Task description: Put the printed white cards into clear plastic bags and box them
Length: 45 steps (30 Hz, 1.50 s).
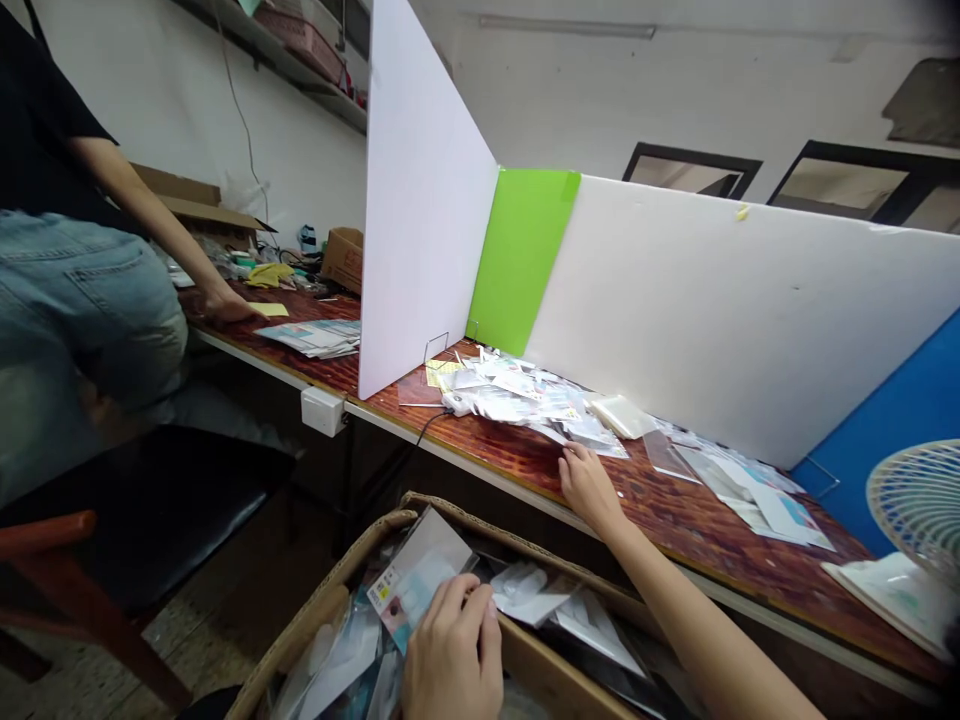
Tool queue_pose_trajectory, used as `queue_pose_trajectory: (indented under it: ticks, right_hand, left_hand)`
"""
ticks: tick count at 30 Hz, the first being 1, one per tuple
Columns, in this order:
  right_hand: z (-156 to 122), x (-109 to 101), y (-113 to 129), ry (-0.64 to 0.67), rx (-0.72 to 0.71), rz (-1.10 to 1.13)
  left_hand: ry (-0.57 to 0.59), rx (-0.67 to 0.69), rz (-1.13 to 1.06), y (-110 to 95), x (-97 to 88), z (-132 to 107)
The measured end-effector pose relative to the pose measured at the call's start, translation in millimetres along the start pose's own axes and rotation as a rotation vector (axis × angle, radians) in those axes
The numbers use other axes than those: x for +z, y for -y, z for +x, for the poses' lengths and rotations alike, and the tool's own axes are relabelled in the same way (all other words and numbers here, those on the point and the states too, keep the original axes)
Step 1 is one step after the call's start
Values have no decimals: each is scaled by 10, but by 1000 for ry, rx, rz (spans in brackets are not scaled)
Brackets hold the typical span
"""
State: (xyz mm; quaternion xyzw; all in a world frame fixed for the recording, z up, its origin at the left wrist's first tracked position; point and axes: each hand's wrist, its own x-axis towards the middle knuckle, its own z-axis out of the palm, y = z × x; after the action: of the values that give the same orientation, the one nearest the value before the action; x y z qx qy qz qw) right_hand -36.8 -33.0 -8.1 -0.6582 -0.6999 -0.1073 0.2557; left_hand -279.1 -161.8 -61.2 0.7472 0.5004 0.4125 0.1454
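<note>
My left hand (pixel 454 650) is over an open cardboard box (pixel 360 555), its fingers curled at the lower edge of a flat clear packet with a printed card (pixel 427 570). The thumb side is hidden, but the packet appears held. Several similar packets (pixel 525 590) lie loosely in the box, in both sections. My right hand (pixel 589 490) reaches to the table's front part. Its fingers are bent together at the near edge of a loose pile of white cards and clear packets (pixel 517 390); what lies between the fingertips is hidden.
White (pixel 427 200), green (pixel 525 260) and blue (pixel 885 410) panels enclose the table. More sheets (pixel 750 490) lie right, beside a fan (pixel 915 510). At left, another person's hand (pixel 229 305) rests near a stack of cards (pixel 315 338); a black-seated chair (pixel 150 510) stands below.
</note>
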Motion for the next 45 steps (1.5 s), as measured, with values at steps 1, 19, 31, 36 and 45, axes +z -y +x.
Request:
queue_pose_trajectory:
  ticks: [1, 19, 31, 36, 45]
  right_hand:
    - [-71, -125, 17, -9, -14, 45]
    - [-1929, -1473, 1070, -82, 70, 682]
    - [-2102, -1855, 1329, -52, -95, 380]
    - [-2061, -2055, 1457, -332, -247, 197]
    - [-2055, -2305, 1609, -262, -375, 183]
  left_hand:
    - [-14, -21, -36, 9, -11, 7]
    - [405, -344, -1386, -848, -683, 77]
    - [499, -354, -1219, -1107, -859, -223]
    - [401, -103, -792, -1265, -934, -334]
    - [328, 171, -347, -1362, -1131, -545]
